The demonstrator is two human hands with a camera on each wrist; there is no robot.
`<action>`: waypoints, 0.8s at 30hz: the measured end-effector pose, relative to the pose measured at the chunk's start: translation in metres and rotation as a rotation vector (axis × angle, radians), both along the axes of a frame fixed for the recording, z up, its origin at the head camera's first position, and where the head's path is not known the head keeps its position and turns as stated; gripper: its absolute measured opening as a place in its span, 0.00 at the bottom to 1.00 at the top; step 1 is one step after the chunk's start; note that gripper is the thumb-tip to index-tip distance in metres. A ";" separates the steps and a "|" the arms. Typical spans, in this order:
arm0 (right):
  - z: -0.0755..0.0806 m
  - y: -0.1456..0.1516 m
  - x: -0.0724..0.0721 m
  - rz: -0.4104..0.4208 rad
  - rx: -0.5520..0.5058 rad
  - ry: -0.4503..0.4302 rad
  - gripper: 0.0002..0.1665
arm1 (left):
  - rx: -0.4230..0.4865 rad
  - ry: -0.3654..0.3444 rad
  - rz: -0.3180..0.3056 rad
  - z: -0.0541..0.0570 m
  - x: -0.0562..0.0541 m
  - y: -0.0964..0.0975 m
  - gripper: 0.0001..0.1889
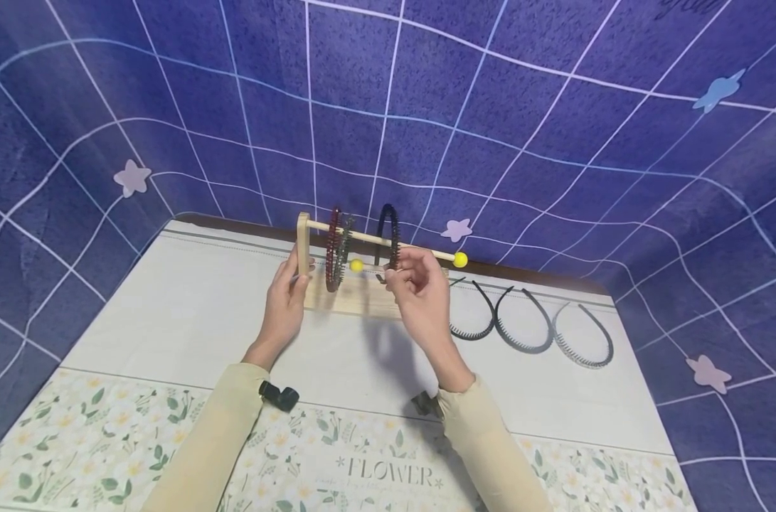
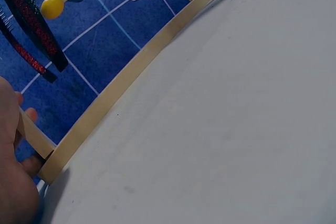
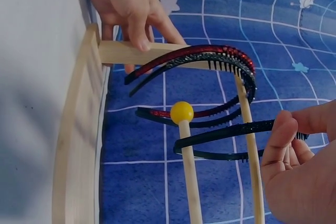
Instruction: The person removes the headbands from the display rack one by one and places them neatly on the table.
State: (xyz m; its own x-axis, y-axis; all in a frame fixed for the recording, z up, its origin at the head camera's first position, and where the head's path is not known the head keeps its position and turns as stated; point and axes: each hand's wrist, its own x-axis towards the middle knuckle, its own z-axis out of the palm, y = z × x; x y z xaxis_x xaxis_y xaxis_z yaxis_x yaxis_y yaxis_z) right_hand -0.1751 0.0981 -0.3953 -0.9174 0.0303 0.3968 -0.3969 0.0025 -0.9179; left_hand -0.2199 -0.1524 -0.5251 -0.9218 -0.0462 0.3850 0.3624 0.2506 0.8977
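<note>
Head view: right hand (image 1: 422, 291) pinches a black toothed plastic headband (image 1: 388, 210) between thumb and fingers, one leg in front of the upper round wooden rod (image 1: 426, 250). Left hand (image 1: 284, 300) grips the upright of a pale wooden stand (image 1: 303, 245). Nearer that upright, a red glittery headband (image 1: 332, 249) and a dark glittery headband (image 1: 345, 249) hang on the rod. Three more arched toothed headbands (image 1: 525, 348) lie right of the stand on the white tablecloth (image 1: 336, 355).

Left wrist view: left hand, cut off at the edge, wraps the upright beside the stand's base; right hand not visible.

Right wrist view: pinch on the black headband is narrow, its free ends apart from the hung pair. Looks light, stiff but springy; smooth outer face possibly slippery, thin teeth maybe fragile. Best hold: near the crown, legs free.
</note>
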 end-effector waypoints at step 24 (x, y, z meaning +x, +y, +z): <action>0.014 0.018 0.005 -0.054 -0.058 0.048 0.18 | -0.033 -0.014 0.004 0.000 0.000 0.000 0.38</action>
State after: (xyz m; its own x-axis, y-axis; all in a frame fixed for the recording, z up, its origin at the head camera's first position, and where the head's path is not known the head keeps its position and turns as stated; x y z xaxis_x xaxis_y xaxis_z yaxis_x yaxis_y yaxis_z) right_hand -0.1705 0.1158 -0.3818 -0.8935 0.1038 0.4368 -0.4416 -0.0279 -0.8968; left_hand -0.2194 -0.1522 -0.5255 -0.9270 -0.0375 0.3733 0.3485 0.2819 0.8939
